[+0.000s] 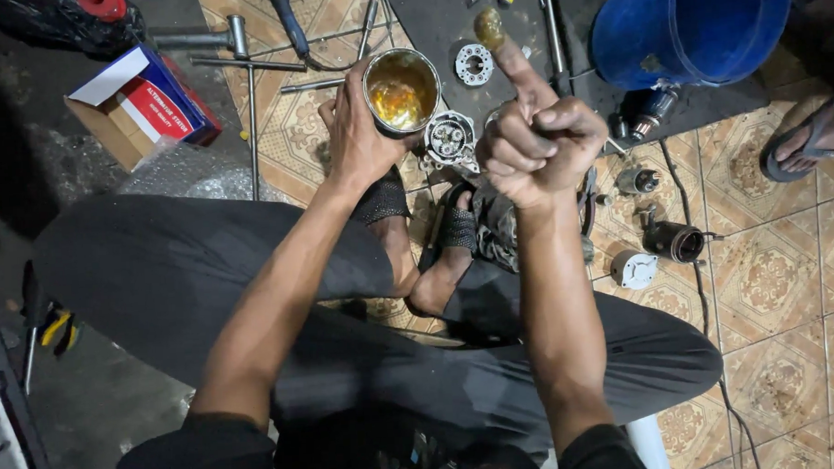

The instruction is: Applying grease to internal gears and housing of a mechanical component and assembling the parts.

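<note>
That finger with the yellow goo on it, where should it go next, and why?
Probably down to the round metal part on the floor, to smear it on. The right hand has grease on its raised fingertip, the left hand holds the open tin, and that part lies just below.

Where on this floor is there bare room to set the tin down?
Bare tile lies right of the small motor parts, below the blue bucket. Crowded: the mat ahead of the left hand holding the tin and the greasy right hand, plus rods beside the cardboard box.
</note>
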